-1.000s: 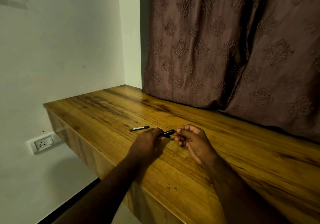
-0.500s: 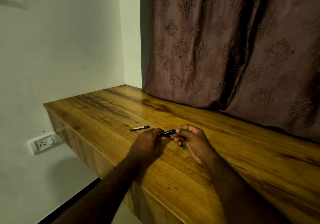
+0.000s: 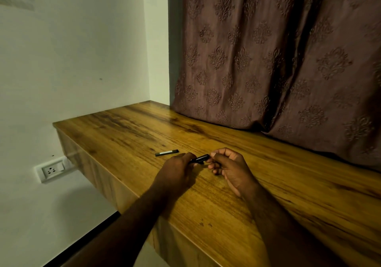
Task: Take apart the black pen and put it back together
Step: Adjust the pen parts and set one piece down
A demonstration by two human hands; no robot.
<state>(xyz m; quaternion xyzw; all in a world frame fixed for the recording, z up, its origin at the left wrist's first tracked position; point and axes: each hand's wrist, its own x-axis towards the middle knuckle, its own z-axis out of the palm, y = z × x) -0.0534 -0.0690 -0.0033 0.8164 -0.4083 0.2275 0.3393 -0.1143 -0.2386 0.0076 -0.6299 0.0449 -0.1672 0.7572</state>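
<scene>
Both hands meet over the middle of the wooden counter [image 3: 288, 184], just above its surface. My left hand [image 3: 177, 174] is closed around one end of a short black pen part [image 3: 199, 158]. My right hand [image 3: 228, 166] pinches the other end between thumb and forefinger. Most of the part is hidden inside the left fist. A second piece, a thin black pen refill with a pale middle band [image 3: 166, 153], lies flat on the counter just left of the hands, apart from them.
A brown patterned curtain [image 3: 268, 60] hangs along the back and rests on the counter. A white wall closes the left side, with a wall socket [image 3: 52, 169] below the counter's left end. The front edge drops off under my forearms.
Hardly anything differs. Both hands keep their hold on the black part at the same spot, with only slight finger movement. The loose piece has not moved.
</scene>
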